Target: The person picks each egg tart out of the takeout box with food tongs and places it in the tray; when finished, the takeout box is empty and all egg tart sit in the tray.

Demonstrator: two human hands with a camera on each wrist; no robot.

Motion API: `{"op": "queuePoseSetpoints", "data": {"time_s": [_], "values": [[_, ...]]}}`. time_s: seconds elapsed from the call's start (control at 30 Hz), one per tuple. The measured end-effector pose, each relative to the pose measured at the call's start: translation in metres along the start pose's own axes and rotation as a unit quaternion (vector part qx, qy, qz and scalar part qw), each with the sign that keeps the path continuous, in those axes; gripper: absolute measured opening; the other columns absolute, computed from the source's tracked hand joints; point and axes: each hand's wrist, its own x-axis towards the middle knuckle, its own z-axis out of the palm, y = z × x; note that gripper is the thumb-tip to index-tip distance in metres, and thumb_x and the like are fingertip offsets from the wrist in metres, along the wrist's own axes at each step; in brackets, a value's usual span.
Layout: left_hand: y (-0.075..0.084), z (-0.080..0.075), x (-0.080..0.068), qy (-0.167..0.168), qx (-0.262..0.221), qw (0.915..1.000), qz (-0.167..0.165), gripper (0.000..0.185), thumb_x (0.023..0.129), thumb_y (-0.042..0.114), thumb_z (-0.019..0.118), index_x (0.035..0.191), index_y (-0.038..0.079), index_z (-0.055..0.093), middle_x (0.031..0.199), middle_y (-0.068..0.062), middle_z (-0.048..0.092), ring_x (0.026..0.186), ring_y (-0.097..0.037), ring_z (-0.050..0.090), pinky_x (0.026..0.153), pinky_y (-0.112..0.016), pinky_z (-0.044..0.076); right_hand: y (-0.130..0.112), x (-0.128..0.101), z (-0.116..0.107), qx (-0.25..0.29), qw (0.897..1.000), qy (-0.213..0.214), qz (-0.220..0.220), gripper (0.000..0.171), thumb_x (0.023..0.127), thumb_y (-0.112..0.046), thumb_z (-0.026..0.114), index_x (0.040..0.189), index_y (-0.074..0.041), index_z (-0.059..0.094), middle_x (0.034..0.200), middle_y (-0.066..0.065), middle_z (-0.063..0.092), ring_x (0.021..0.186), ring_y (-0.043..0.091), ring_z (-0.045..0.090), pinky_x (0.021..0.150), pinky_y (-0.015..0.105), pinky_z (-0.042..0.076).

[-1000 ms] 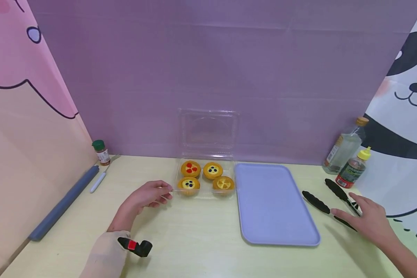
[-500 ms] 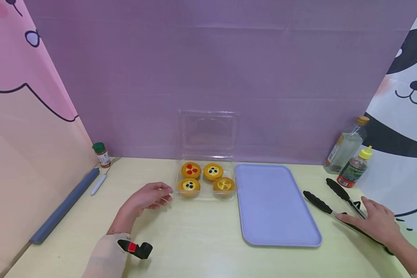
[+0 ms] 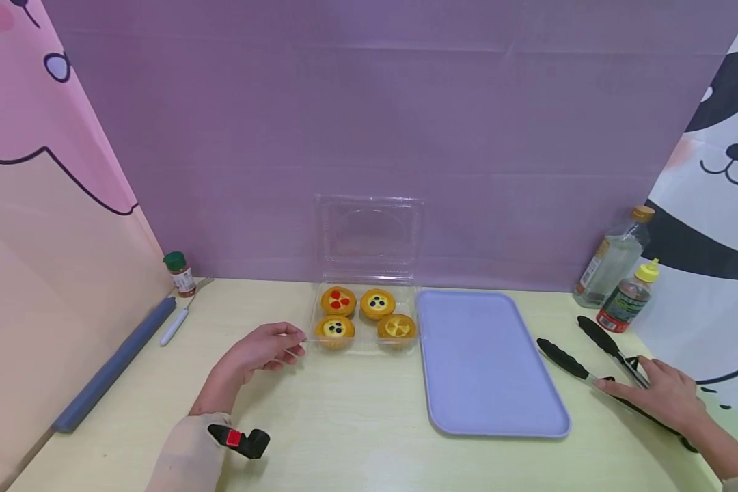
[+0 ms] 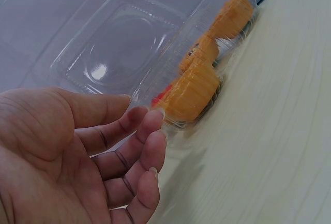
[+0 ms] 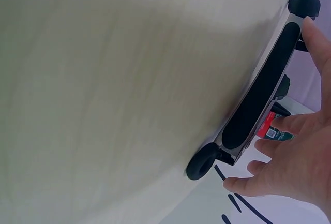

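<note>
Tongs (image 3: 596, 365) under spread right hand (image 3: 667, 396); relaxed left hand (image 3: 255, 352) touches clamshell (image 3: 364, 342); labels unreadable.

A pale yellow table (image 3: 357, 437) stands against a purple far wall (image 3: 381, 123). Pink cartoon panel (image 3: 43, 205) at left; panda-print panel (image 3: 719, 205) at right.

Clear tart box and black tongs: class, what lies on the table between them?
In the head view, the lilac tray lies flat between the clear tart box and the black tongs, with nothing on it.
</note>
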Motion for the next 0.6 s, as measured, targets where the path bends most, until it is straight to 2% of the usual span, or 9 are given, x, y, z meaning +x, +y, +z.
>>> {"op": "queuePoseSetpoints", "data": {"time_s": [0.33,0.6], "values": [[0.0002,-0.0004,0.0017,-0.002,-0.004,1.0,-0.001,0.031,0.104,0.026,0.053,0.122,0.002,0.059,0.105,-0.007,0.07,0.089,-0.019,0.064,0.073,-0.03,0.047,0.005,0.0067,0.0015,0.015,1.0,0.008,-0.024,0.109,0.09,-0.067,0.055,0.139,0.026,0.025,0.134,0.052,0.027,0.123,0.066,0.024,0.097,0.074,0.019],[0.0015,-0.0014,0.0009,-0.007,-0.004,1.0,-0.003,0.032,0.104,0.026,0.053,0.123,0.001,0.058,0.106,-0.009,0.071,0.089,-0.019,0.064,0.074,-0.029,0.048,0.0051,0.0054,0.0071,0.034,0.998,0.038,-0.038,0.101,0.09,-0.062,0.06,0.138,0.021,0.031,0.135,0.049,0.033,0.123,0.065,0.029,0.098,0.072,0.02]]}}
